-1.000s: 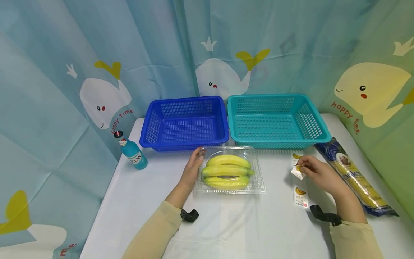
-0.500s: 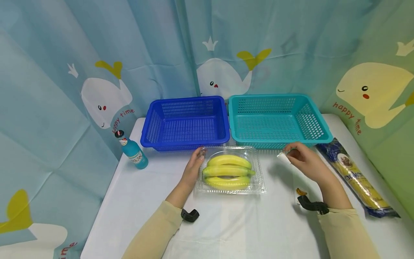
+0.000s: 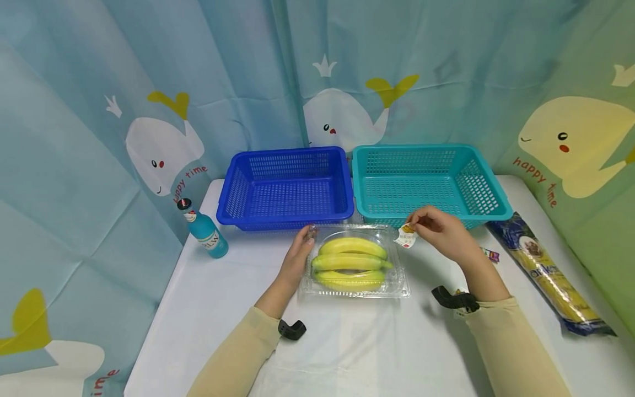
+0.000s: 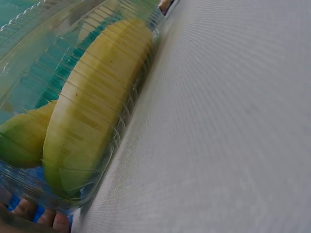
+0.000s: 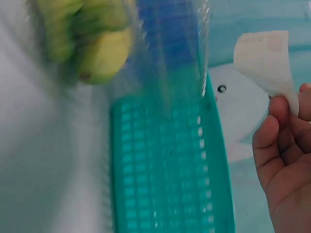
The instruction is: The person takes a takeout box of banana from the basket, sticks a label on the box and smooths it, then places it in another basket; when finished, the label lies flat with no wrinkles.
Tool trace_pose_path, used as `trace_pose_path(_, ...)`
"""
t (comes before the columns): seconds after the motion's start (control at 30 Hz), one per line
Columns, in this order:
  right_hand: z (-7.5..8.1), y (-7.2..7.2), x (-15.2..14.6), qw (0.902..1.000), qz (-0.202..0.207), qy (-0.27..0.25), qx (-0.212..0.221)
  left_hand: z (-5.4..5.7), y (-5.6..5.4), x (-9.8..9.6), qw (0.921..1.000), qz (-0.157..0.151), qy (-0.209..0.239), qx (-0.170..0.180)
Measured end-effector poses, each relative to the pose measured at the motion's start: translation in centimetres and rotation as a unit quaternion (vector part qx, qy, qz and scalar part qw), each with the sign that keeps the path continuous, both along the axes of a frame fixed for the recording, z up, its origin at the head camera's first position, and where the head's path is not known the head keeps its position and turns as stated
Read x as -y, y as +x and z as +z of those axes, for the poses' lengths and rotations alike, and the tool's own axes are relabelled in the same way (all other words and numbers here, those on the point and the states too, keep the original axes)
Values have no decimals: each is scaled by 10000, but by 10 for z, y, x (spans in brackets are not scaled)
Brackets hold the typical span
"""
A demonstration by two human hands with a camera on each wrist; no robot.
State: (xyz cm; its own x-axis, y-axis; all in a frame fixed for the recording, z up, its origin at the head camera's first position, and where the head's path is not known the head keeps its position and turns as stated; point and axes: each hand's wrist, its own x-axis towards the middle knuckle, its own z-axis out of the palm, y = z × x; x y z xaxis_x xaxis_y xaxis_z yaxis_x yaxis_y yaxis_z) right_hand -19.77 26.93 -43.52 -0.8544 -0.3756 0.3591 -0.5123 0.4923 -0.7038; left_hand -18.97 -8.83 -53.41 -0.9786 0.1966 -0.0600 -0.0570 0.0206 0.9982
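Observation:
In the head view, a clear plastic clamshell box (image 3: 399,275) of several bananas (image 3: 351,261) lies on the white table. My left hand (image 3: 296,255) grips its left side near the back corner; the left wrist view shows the fingers (image 4: 46,218) at the box's end. Thumb and fingertips of my right hand (image 3: 439,230) pinch a small white sticker (image 3: 406,237) printed with a banana picture. The sticker hangs just right of the box's far right corner, its blank back (image 5: 265,56) curling in the right wrist view. Another banana sticker (image 3: 460,310) lies partly hidden beneath my right wrist.
A blue basket (image 3: 285,223) and a teal basket (image 3: 430,148) stand side by side behind the box. At the left is a turquoise bottle (image 3: 205,234). A long pasta packet (image 3: 548,273) lies along the right, with a small purple wrapper (image 3: 490,254) beside it.
My right hand has peeled the sticker up from the strip on the table and carried it left to the box's far right corner. My left hand has stayed on the box.

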Motion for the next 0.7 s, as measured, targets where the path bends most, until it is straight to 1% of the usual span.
trace_pose_path(0.13, 4, -5, 13, 9967, 551, -584, -113, 0, 0, 0, 10000, 11, 4, 26)
trace_pose_path(0.23, 8, -9, 22, 9938, 852, -708, -66, 0, 0, 0, 10000, 17, -25, 32)
trace_pose_path(0.4, 14, -12, 36, 9926, 1106, -469, 196, 1, 0, 0, 9999, 45, -141, 42)
trace_pose_path(0.53, 17, -12, 45, 9921, 1115, -140, 550, -2, -1, 0, 9999, 27, -132, 45)
trace_pose_path(0.6, 18, -12, 49, 9901, 1164, -71, 776, -3, -2, 1, 10000, -6, -95, 27)
trace_pose_path(0.7, 17, -12, 55, 9844, 1414, -93, 1038, -4, -3, 1, 10000, -39, -28, -23)
